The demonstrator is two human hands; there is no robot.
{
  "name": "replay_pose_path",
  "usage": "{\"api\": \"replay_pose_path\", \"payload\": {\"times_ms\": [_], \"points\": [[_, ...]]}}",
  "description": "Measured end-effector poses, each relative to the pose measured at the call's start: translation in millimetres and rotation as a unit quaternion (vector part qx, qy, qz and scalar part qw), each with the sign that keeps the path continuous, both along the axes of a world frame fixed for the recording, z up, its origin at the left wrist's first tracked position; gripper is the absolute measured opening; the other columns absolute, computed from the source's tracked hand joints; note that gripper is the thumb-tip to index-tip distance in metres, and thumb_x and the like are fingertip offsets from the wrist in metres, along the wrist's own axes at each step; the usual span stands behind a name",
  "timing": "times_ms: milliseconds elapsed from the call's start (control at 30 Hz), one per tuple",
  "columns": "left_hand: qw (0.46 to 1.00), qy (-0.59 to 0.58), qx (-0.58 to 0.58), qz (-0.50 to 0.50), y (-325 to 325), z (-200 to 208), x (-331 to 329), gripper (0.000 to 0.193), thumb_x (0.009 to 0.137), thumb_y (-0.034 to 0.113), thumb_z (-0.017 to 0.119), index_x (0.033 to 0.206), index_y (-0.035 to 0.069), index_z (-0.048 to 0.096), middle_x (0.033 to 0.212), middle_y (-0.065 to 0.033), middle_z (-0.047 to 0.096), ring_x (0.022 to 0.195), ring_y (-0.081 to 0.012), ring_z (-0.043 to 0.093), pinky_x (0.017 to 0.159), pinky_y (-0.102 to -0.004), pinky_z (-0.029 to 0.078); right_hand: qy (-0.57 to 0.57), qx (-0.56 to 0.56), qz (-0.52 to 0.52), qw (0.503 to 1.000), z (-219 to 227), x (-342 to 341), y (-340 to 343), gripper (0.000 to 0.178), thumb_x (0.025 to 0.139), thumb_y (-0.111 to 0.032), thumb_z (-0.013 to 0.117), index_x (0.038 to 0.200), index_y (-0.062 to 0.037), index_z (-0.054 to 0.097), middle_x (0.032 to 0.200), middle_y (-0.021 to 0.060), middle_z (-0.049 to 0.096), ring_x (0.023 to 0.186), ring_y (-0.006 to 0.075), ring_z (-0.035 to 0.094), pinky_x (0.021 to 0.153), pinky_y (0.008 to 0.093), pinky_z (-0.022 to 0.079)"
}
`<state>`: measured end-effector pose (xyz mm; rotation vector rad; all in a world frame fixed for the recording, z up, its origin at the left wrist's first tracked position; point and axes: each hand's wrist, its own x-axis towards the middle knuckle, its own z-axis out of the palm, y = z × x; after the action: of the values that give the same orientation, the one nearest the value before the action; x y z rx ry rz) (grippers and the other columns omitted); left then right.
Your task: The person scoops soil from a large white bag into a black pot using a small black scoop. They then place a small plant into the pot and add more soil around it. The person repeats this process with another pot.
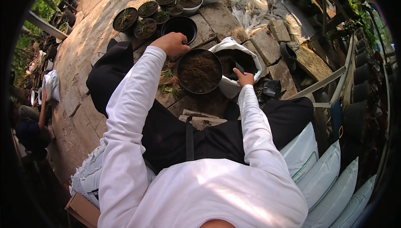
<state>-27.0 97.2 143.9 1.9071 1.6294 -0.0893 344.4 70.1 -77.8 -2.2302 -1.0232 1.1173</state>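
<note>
My left hand (172, 44) hangs with curled fingers between an empty black pot (181, 24) and a larger black pot of brown soil (199, 71). Its fingertips overlap the empty pot's near rim; what they hold, if anything, is hidden. My right hand (244, 78) is closed on a small dark scoop (237, 67), which dips into an open white sack (229, 87) of dark soil. The sack stands against the right side of the soil-filled pot. Small plants with green and reddish leaves (169, 82) lie left of that pot.
Several potted seedlings (147, 26) cluster beyond the empty pot. Crumpled clear plastic (246, 2) and loose bricks (279, 31) lie at the far right. Full white sacks (319, 173) flank me. Another person (33, 127) crouches at the far left. A metal rail (319, 84) runs on the right.
</note>
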Motion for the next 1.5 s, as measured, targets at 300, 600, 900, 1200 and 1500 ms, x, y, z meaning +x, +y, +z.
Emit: {"api": "replay_pose_path", "payload": {"times_ms": [300, 600, 900, 1200, 1500], "points": [[1.0, 0.008, 0.004, -0.003, 0.1, -0.7, 1.3, 0.045, 0.096, 0.035, 0.065, 0.13, 0.006, 0.066, 0.124, -0.016, 0.07, 0.114, -0.0314, 0.066, 0.098, -0.0389, 0.052, 0.057, 0.127, -0.059, 0.988, -0.7, 22.4, 8.4, 0.099, 0.065, -0.049, 0.095, 0.128, 0.0163, 0.053, 0.099, 0.018, 0.067, 0.062, 0.0196, 0.07, 0.051, 0.0283, 0.054], [1.0, -0.011, 0.012, -0.009, 2.4, -6.4, -1.6, 0.041, 0.095, 0.034, 0.065, 0.125, 0.006, 0.068, 0.118, -0.0165, 0.071, 0.108, -0.0316, 0.068, 0.093, -0.0402, 0.053, 0.228, 0.216, -0.05, 0.948, 54.9, -5.6, 9.2, 0.089, 0.073, -0.04, 0.093, 0.132, 0.0107, 0.05, 0.115, 0.0204, 0.063, 0.067, 0.0163, 0.069, 0.055, 0.0254, 0.053], [1.0, -0.014, 0.017, -0.008, 2.1, -9.0, -3.5, 0.041, 0.094, 0.035, 0.066, 0.125, 0.007, 0.068, 0.118, -0.017, 0.072, 0.108, -0.0315, 0.069, 0.093, -0.0403, 0.053, 0.098, 0.353, 0.264, 0.892, 153.1, -79.0, -29.5, 0.076, 0.067, -0.021, 0.093, 0.128, -0.0049, 0.051, 0.1, 0.0089, 0.068, 0.072, 0.0116, 0.066, 0.064, 0.0259, 0.052], [1.0, -0.005, 0.013, 0.001, 0.2, -4.7, -2.6, 0.042, 0.094, 0.034, 0.066, 0.125, 0.007, 0.068, 0.117, -0.0174, 0.072, 0.108, -0.0315, 0.069, 0.093, -0.04, 0.054, 0.157, 0.412, 0.194, 0.877, 169.4, -92.8, -27.4, 0.076, 0.071, -0.012, 0.092, 0.133, -0.0065, 0.048, 0.09, 0.007, 0.07, 0.074, 0.0115, 0.068, 0.065, 0.0252, 0.053], [1.0, -0.001, 0.012, -0.009, 3.2, -1.3, 3.0, 0.042, 0.094, 0.034, 0.065, 0.126, 0.007, 0.067, 0.117, -0.0174, 0.072, 0.109, -0.0318, 0.069, 0.093, -0.0402, 0.054, -0.241, 0.281, 0.021, 0.929, 0.4, 16.6, 2.1, 0.081, 0.065, -0.045, 0.093, 0.123, -0.001, 0.057, 0.107, 0.0172, 0.07, 0.099, 0.0305, 0.069, 0.09, 0.0405, 0.054]]}}
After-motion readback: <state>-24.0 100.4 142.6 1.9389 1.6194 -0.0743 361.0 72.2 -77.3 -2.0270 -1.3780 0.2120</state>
